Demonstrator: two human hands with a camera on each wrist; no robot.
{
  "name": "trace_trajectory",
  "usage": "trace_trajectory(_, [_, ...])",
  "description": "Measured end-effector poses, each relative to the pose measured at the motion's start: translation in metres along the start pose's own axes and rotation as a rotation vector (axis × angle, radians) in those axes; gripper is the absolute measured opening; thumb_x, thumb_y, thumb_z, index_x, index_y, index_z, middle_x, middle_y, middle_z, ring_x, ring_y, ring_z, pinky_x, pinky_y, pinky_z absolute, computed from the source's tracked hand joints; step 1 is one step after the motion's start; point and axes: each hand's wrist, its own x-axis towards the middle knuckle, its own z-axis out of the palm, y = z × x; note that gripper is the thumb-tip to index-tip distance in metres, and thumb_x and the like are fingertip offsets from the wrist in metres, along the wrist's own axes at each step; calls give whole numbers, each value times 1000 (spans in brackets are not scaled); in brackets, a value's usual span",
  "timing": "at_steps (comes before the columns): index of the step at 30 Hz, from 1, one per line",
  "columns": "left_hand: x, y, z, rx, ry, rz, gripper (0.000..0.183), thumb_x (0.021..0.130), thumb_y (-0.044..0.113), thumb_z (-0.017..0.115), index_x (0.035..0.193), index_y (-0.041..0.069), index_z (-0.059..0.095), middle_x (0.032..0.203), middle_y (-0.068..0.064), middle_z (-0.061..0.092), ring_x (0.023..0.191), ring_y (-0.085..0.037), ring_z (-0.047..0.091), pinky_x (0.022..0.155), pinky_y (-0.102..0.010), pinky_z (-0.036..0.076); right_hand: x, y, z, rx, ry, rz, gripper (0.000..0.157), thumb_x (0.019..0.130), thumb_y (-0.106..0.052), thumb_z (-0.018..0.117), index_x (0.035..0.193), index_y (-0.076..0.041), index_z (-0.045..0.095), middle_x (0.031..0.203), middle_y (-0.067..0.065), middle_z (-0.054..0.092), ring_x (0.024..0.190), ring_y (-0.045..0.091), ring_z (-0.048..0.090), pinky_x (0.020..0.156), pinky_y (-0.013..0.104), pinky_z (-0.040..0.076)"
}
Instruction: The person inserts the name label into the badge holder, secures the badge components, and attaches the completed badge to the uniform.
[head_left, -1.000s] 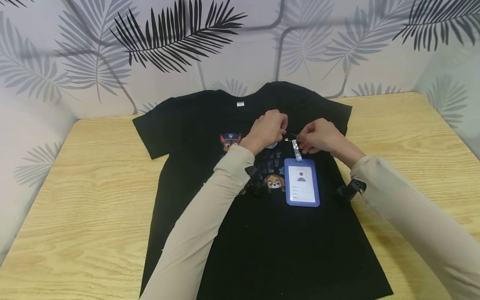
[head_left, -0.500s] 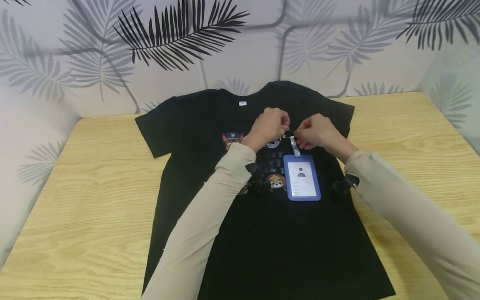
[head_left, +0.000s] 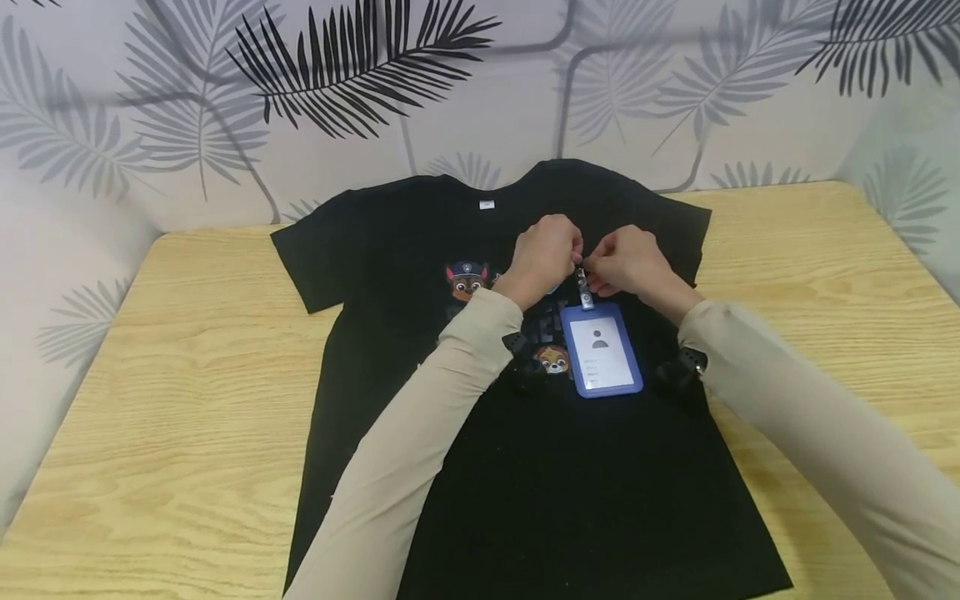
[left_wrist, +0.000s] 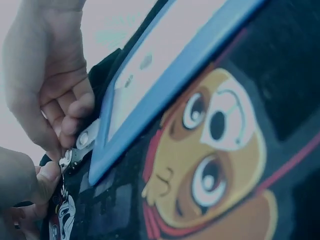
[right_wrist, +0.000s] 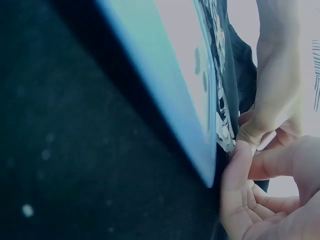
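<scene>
A blue badge holder (head_left: 637, 367) with a white card lies on the black T-shirt (head_left: 585, 492), over its cartoon print. Its clear strap (head_left: 584, 293), with a metal snap, runs up to a small metal pin between the hands. My left hand (head_left: 543, 257) pinches the shirt cloth close to the pin; its fingertips are partly hidden in the head view. My right hand (head_left: 630, 262) pinches the pin at the strap's top. In the left wrist view the metal clip (left_wrist: 70, 159) shows between both hands' fingertips, which nearly touch.
The shirt lies spread on a light wooden table (head_left: 172, 400), its collar tag (head_left: 487, 204) toward the back. A leaf-patterned cloth (head_left: 360, 125) hangs behind the table. Black wrist cameras sit at both cuffs.
My hands have come closer together. The pin's open wire, visible earlier between them, is now mostly hidden. The badge holder has shifted slightly up and tilted.
</scene>
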Motion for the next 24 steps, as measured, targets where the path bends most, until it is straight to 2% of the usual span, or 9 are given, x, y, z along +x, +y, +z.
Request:
trace_trajectory(8, [-2, -4, 1, -32, -14, 71, 8, 92, 10, 65, 87, 13, 70, 97, 0, 59, 86, -13, 53, 73, -26, 45, 2, 3, 1, 36, 0, 22, 20, 95, -8, 58, 104, 10, 63, 88, 19, 65, 65, 15, 66, 61, 26, 56])
trace_trajectory(11, [-3, -11, -1, -105, -12, 92, 4, 92, 15, 66, 93, 12, 69, 103, -2, 55, 92, -15, 51, 76, -26, 45, 2, 4, 0, 60, -5, 20, 18, 95, -7, 57, 102, 9, 63, 84, 17, 65, 66, 16, 65, 62, 26, 56])
trace_trajectory(14, [-4, -19, -6, -200, -5, 97, 14, 90, 16, 70, 102, 10, 66, 107, -4, 56, 96, -16, 53, 79, -27, 46, 2, 6, -1, 74, -15, 7, 17, 96, -7, 55, 101, 7, 62, 83, 16, 64, 67, 17, 64, 64, 27, 57])
trace_trajectory(18, [-5, -27, -11, -279, -31, 84, 23, 89, 13, 71, 109, 5, 65, 105, -7, 63, 94, -17, 59, 81, -27, 48, 3, 8, -2, 85, -29, 5, 16, 97, -8, 54, 104, 5, 61, 83, 14, 62, 68, 17, 62, 65, 27, 57])
trace_trajectory(22, [-5, -30, -11, -268, -70, 24, 18, 91, 9, 65, 108, 3, 67, 101, -8, 66, 90, -17, 60, 80, -26, 49, 2, 9, -1, 93, -30, 15, 16, 96, -8, 56, 105, 4, 61, 83, 13, 62, 68, 16, 62, 65, 27, 56])
trace_trajectory(24, [-5, -30, -10, -245, -69, 2, 14, 92, 8, 64, 105, 4, 68, 99, -8, 66, 88, -16, 59, 78, -26, 49, 2, 10, -1, 89, -25, 11, 15, 96, -7, 56, 104, 4, 61, 84, 13, 63, 68, 16, 62, 65, 27, 57])
